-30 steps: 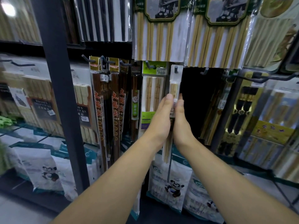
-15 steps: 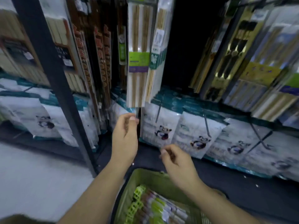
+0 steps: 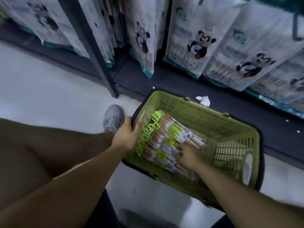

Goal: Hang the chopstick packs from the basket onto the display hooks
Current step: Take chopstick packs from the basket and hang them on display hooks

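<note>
Partly hidden: right hand (image 3: 187,155) fingertips among blurred chopstick packs (image 3: 166,137) in basket (image 3: 205,119).

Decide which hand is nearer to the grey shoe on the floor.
Left. The left hand grips the basket rim right beside the grey shoe; the right hand lies farther off, on the chopstick packs inside.

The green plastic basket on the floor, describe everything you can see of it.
The green plastic basket is rectangular, with slotted walls and a dark handle lying around its rim. It sits on the pale floor, holding stacked chopstick packs at its left end. The left hand curls over its left rim; the right hand reaches among the packs.
</note>
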Demonstrator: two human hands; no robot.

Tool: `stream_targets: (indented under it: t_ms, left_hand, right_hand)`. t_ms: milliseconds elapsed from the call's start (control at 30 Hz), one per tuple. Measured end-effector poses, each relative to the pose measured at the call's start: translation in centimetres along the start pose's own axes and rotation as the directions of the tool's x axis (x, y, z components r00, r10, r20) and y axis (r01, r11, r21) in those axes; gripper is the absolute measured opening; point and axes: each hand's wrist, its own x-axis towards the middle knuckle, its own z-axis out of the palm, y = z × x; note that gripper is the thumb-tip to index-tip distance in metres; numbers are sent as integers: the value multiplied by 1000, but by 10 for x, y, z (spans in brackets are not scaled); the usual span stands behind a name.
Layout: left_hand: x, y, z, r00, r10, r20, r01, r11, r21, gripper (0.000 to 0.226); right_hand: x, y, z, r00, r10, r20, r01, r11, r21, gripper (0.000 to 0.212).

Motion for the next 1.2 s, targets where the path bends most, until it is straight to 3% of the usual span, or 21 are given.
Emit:
stream_targets:
  t_ms: [100,200,333,633,700,767,833,967,1033,1100,1200]
  left_hand:
    - [4,1,3,999,-1,-36,1,1000,6,43]
    - [7,4,1,999,23,-43,-22,999,29,43]
    - [7,5,-1,999,38,-22,-37,998,42,44]
    - [6,6,-2,998,69,-10,-68,996,52,33]
    - [7,4,-3,996,94,0,-94,994,61,43]
    - [6,1,-5,994,106,-3,-106,992,63,63]
    - [2,2,-6,984,152,-89,-148,988,49,64]
    - [-8,17,-10,884,316,-345,-305,948,89,29]
    - [-10,31,-8,923,289,-254,-299,954,-3,21]
    - [-16,45,-1,983,181,-35,-185,966,-179,29]
    - [-24,59,14,982,72,174,37,833,-553,16]
  right_hand:
    - [7,5,11,1000,-13,0,13,998,-56,49]
    - [9,-1,27,1000,-6,9,6,998,-66,63]
    - [14,-4,39,1000,-31,1,30,986,-164,51]
    - [12,6,40,995,-50,-90,46,998,-47,23]
    - [9,9,35,990,-66,-126,62,998,-32,9]
    - [7,10,23,987,-43,-156,46,999,18,19]
    - [6,9,7,983,0,-184,20,994,105,18]
    - [0,-13,-30,961,13,-277,108,904,415,16]
    - [-11,-39,-47,969,-18,-248,165,793,587,9]
    - [-20,-64,-56,974,-89,-208,207,723,660,12]
    - [-31,-95,-54,956,-217,-197,292,675,678,5]
